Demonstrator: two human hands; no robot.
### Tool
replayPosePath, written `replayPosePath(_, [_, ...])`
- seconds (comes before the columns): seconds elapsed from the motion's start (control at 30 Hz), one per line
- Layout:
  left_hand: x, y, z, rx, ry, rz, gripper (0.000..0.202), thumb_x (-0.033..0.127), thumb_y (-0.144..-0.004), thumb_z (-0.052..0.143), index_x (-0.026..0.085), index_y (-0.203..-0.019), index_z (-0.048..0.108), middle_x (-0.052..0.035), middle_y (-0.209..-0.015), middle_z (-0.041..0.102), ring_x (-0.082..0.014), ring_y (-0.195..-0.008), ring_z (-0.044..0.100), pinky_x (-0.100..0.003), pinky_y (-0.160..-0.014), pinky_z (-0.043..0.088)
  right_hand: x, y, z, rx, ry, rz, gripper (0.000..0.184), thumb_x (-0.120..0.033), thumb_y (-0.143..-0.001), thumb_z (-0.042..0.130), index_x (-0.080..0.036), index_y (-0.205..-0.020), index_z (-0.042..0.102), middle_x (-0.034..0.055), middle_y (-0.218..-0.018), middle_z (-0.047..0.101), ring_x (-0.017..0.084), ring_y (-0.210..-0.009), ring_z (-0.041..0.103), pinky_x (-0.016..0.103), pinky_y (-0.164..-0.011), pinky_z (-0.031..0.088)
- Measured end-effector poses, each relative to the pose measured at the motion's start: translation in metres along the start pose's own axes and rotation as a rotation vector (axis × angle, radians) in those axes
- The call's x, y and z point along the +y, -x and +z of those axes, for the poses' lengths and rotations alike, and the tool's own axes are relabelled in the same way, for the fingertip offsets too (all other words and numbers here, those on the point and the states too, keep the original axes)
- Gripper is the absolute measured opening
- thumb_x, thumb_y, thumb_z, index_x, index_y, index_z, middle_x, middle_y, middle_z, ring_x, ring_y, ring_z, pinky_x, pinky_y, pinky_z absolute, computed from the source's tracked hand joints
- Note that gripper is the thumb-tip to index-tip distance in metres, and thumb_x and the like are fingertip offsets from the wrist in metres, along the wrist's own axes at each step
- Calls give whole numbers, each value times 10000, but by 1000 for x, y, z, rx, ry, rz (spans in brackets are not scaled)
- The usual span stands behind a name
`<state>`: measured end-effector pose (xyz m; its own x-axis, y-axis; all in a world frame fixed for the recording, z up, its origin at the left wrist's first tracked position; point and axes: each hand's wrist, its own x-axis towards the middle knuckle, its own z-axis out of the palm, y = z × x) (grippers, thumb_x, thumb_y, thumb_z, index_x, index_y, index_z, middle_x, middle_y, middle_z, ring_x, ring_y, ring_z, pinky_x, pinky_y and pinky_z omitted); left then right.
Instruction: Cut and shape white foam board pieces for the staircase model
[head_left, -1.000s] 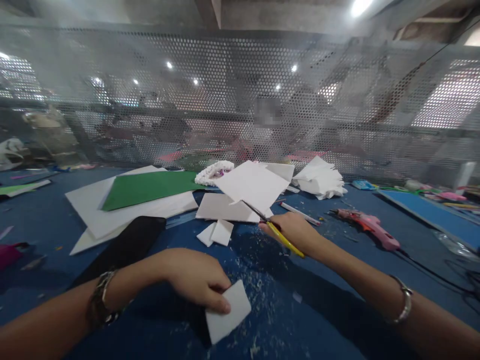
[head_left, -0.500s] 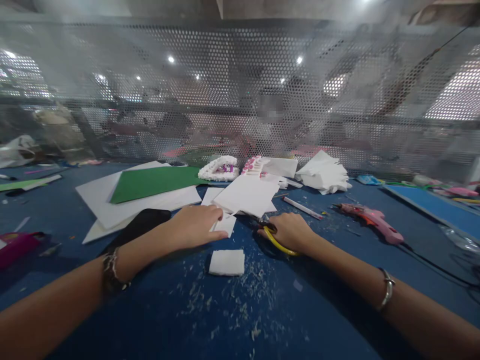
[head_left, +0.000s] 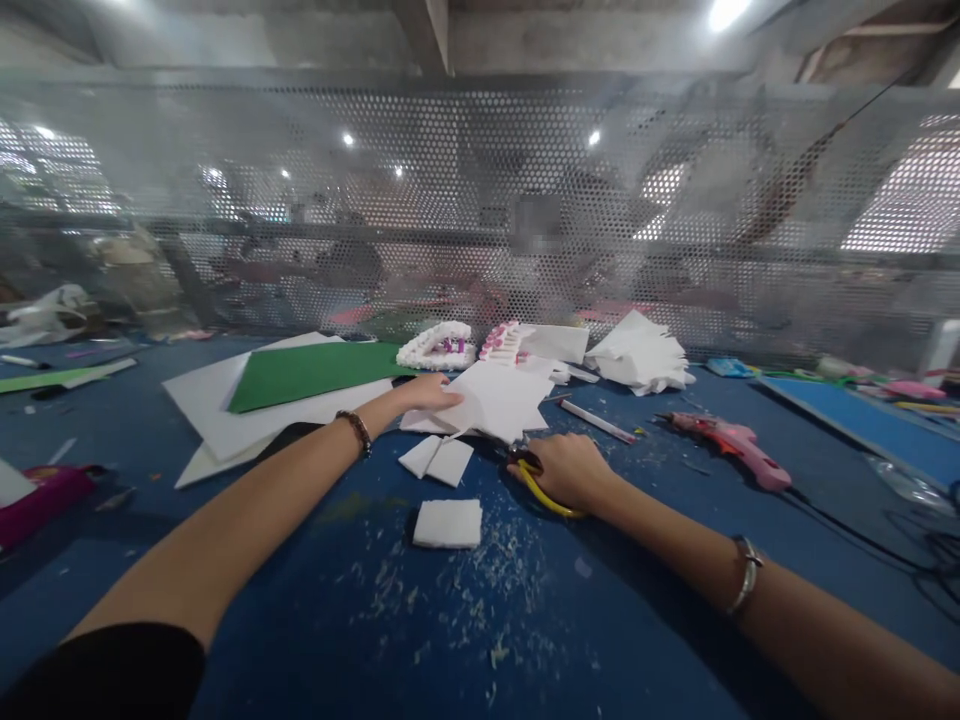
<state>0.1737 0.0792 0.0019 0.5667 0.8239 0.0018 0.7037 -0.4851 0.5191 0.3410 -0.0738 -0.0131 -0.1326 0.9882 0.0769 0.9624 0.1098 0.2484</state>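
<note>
My left hand [head_left: 429, 392] reaches forward to the stacked white sheets [head_left: 499, 398], its thumb and fingers at the left edge of the top one, apparently pinching it. My right hand [head_left: 566, 470] rests on the table, closed around scissors with a yellow handle [head_left: 546, 497]. Their dark blades point toward the sheets and are partly hidden. Between the hands lie small cut white pieces [head_left: 450, 462], overlapping each other. Nearer to me sits a small stack of white rectangles [head_left: 448, 524].
White scraps litter the blue table [head_left: 360, 640]. Left are a green sheet [head_left: 315, 372] and a magenta object [head_left: 49, 500]. Behind the sheets stand a white model [head_left: 437, 346] and a pink-and-white piece [head_left: 501, 343]. Right are a pen [head_left: 598, 421], pink glue gun [head_left: 731, 447] and blue board [head_left: 862, 415].
My left hand has left the small cut pieces and moved forward to the larger white sheets. My right hand stays in place with the scissors. The view has tilted up slightly.
</note>
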Motion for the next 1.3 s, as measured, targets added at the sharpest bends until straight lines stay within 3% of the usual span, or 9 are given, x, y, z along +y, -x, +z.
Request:
replayPosePath(0.2, [-3, 2, -8, 129, 331, 69, 223, 294, -811, 489, 125, -943, 545, -42, -912, 591, -157, -780, 573, -333, -693, 468, 1, 2, 0, 21, -22, -10, 489, -499, -802, 278, -158, -823, 627, 141, -794, 666, 272, -709, 621, 305, -540, 411])
replayPosePath(0.33, [-6, 10, -24, 278, 528, 121, 269, 305, -682, 598, 117, -873, 574, -29, -814, 631, -178, -768, 577, -272, -668, 460, -2, 4, -1, 35, -44, -8, 480, -493, -801, 288, -152, -825, 625, 145, -796, 663, 276, -726, 618, 314, -556, 419])
replayPosePath(0.57, [10, 50, -38, 405, 767, 134, 302, 262, -683, 553, 171, -968, 508, -39, -862, 596, -161, -679, 571, -232, -481, 474, 15, 0, -5, 40, -143, 49, 347, -340, -774, 411, -67, -877, 598, 214, -815, 635, 324, -769, 597, 391, -622, 422])
replayPosePath(0.67, [27, 74, -33, 413, 842, 157, 325, 235, -713, 515, 192, -1033, 476, -49, -903, 585, -156, -661, 570, -230, -457, 480, 28, 0, -13, 55, -243, 29, 268, -248, -763, 436, -61, -889, 581, 220, -899, 609, 312, -856, 568, 402, -699, 409])
replayPosePath(0.77, [44, 94, -19, 458, 926, 198, 333, 234, -752, 461, 219, -1083, 430, -54, -984, 559, -163, -695, 571, -221, -445, 485, 24, 4, -28, 81, -410, -80, 248, -261, -793, 413, -107, -915, 565, 162, -965, 597, 240, -904, 551, 347, -764, 402])
replayPosePath(0.87, [55, 106, -1, 527, 1033, 247, 327, 245, -770, 448, 225, -1095, 419, -63, -1028, 539, -175, -720, 570, -218, -437, 488, 1, 9, -42, 57, -625, -230, 303, -302, -867, 282, -153, -976, 522, 67, -874, 638, 124, -760, 596, 231, -670, 447])
replayPosePath(1.03, [59, 117, 19, 524, 1079, 253, 316, 268, -786, 445, 239, -1099, 406, -63, -1051, 531, -193, -758, 568, -222, -426, 492, -33, 17, -49, 76, -825, -271, 371, -251, -895, 139, -115, -841, 480, 58, -676, 633, 72, -524, 581, 176, -503, 449])
replayPosePath(1.2, [60, 121, 17, 527, 1157, 166, 252, 247, -784, 458, 232, -1035, 446, -58, -1043, 542, -202, -792, 566, -223, -430, 497, -38, 24, -47, 68, -823, -298, 368, -232, -889, 139, -138, -746, 465, 23, -557, 592, 63, -417, 533, 164, -422, 411])
replayPosePath(1.3, [52, 116, 7, 604, 1215, 119, 217, 241, -800, 425, 233, -1016, 435, -48, -1058, 529, -194, -822, 557, -229, -446, 506, -44, 31, -45, 36, -732, -380, 346, -217, -886, 181, -147, -757, 495, -1, -552, 586, 63, -431, 528, 167, -448, 397])
